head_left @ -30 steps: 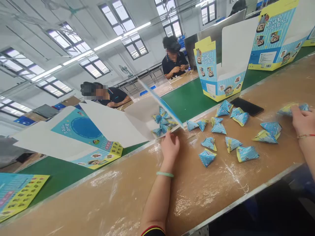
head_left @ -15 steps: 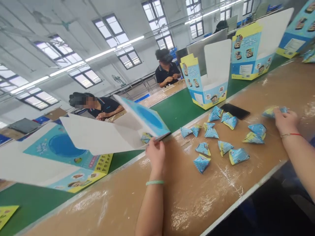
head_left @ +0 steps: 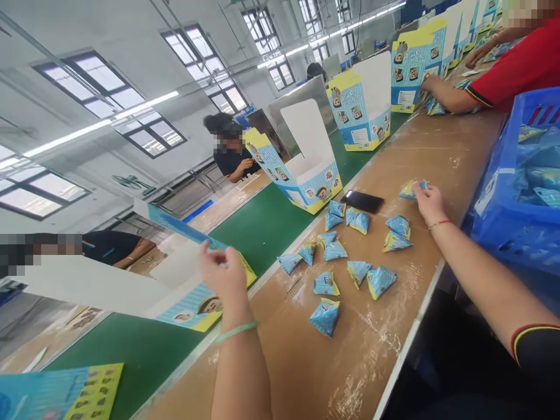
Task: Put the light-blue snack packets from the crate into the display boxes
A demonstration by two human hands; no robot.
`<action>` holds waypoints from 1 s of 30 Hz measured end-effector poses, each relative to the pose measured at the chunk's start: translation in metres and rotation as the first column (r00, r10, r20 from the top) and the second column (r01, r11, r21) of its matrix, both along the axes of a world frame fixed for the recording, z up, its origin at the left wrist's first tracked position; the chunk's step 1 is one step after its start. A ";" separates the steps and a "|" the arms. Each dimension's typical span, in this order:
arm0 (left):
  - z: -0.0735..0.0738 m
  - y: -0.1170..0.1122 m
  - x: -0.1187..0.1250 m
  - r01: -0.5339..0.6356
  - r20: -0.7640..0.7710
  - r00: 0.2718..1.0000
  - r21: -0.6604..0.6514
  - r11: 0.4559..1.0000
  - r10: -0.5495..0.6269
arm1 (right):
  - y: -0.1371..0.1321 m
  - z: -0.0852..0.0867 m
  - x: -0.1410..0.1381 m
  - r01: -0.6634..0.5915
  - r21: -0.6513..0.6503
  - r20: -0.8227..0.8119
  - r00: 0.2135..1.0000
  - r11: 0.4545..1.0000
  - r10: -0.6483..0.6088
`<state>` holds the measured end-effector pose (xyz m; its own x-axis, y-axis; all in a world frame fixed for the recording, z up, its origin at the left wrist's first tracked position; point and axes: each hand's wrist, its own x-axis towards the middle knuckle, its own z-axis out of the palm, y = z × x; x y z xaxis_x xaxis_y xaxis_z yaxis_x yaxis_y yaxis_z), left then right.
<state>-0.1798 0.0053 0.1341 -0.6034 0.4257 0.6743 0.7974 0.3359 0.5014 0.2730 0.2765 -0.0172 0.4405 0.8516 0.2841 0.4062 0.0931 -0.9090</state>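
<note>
My left hand (head_left: 224, 274) is raised in front of an open printed carton (head_left: 190, 312) on the green belt. Its fingers are loosely bent and apart, and I see nothing held in them. Over the brown tabletop, my right hand (head_left: 431, 204) pinches a small blue and yellow pyramid-shaped packet (head_left: 408, 190). Several similar packets lie scattered between the hands, among them one packet (head_left: 325, 317) nearest me and another packet (head_left: 381, 282) to its right. A dark phone (head_left: 363, 201) lies flat beyond them.
More open cartons (head_left: 306, 189) stand along the green belt (head_left: 245, 230). At the right is a blue basket (head_left: 499, 216) of packets. Beside it, a co-worker's red sleeve (head_left: 520, 70) reaches across the table. Two people in dark shirts sit across the belt.
My left hand has let go of the carton's edge and lifted; the carton is further left in view. My right hand still holds a packet. The view has swung right, showing the basket and red-sleeved co-worker.
</note>
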 end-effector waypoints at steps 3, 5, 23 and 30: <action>-0.003 0.036 0.036 0.355 -0.084 0.926 -0.137 0.925 -0.368 | -0.007 0.011 -0.001 0.011 0.135 -0.024 1.000 0.991 -0.008; -0.011 0.048 0.046 0.476 -0.042 0.869 -0.204 0.856 -0.493 | -0.016 0.027 -0.004 -0.008 0.302 -0.014 1.000 0.953 0.013; -0.137 0.014 -0.002 0.185 0.374 0.911 0.009 0.983 -0.175 | 0.040 0.225 -0.281 -0.652 0.108 -0.031 0.753 0.751 0.658; -0.145 0.012 -0.017 0.080 0.470 0.879 0.034 0.996 -0.087 | 0.046 0.186 -0.202 -0.618 0.222 0.097 0.784 0.754 0.614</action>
<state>-0.1971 0.0178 -0.0112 -0.8134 0.4815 0.3263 0.4915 0.2691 0.8283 0.0709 0.3221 0.1691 -0.1633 0.8463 0.5071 0.2036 0.5318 -0.8220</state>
